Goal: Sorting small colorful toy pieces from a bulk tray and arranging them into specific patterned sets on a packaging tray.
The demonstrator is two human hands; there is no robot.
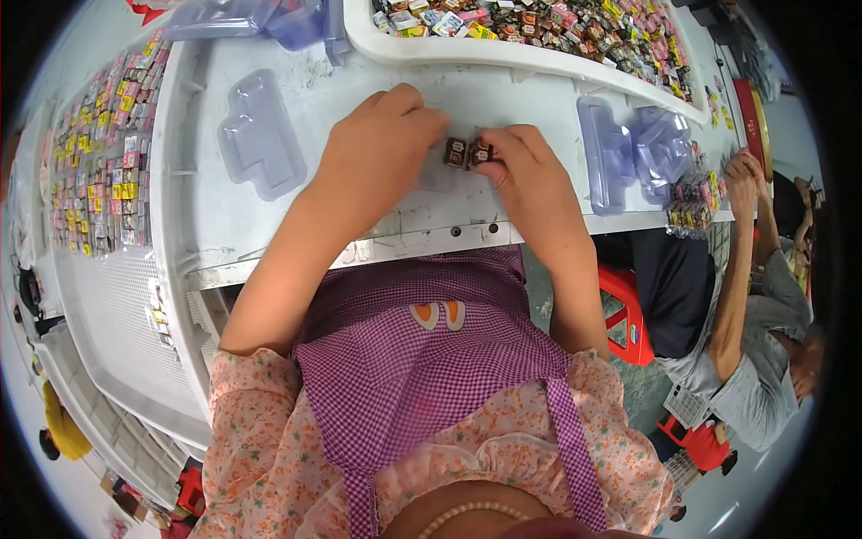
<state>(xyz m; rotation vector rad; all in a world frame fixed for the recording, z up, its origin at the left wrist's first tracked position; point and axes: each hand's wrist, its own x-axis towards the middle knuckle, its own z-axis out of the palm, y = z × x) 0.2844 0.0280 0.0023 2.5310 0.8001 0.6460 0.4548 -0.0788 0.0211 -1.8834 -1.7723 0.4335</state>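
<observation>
Two small dark brown boxes are side by side in front of me above the white tabletop. My right hand (530, 175) pinches the right-hand brown box (482, 154) between thumb and fingers. Close beside it is the left-hand brown box (455, 153). My left hand (382, 139) is just left of the boxes, its fingers curled and slightly blurred; what they hold, if anything, is hidden. Under the boxes shows a faint, see-through plastic piece (438, 177), partly covered by my left hand. To the left lies a clear stepped plastic tray (262, 135).
A white bin (395, 52) heaped with small colourful boxes stands at the back. More clear trays (603, 153) lie at the right, beside packed boxes (691, 202). A white crate (108, 305) with rows of packs is at the left. Another person's hands (747, 175) are at the right.
</observation>
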